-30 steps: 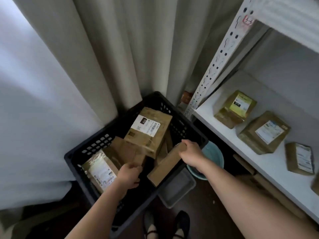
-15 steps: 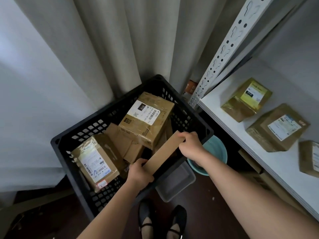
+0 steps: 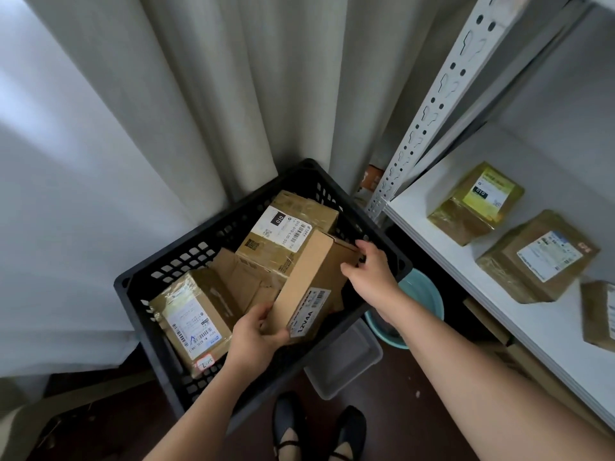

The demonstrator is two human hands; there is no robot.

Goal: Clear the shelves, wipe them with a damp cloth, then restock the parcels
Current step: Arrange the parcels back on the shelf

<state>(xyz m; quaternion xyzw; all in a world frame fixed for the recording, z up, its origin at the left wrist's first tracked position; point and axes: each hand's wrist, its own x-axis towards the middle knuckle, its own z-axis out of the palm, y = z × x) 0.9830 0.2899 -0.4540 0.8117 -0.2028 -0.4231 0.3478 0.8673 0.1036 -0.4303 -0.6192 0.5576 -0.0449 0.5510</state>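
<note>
Over black crate (image 3: 199,251), hands hold long labelled box (image 3: 312,277).

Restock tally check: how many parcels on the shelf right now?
3 on the white shelf: yellow-labelled parcel at back, large brown parcel mid, third parcel cut by frame edge. More may lie out of view.

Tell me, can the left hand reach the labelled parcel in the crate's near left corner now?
Probably not yet: the left hand grips the long box, so it is busy. The parcel itself lies uncovered right beside it in the crate.
</note>
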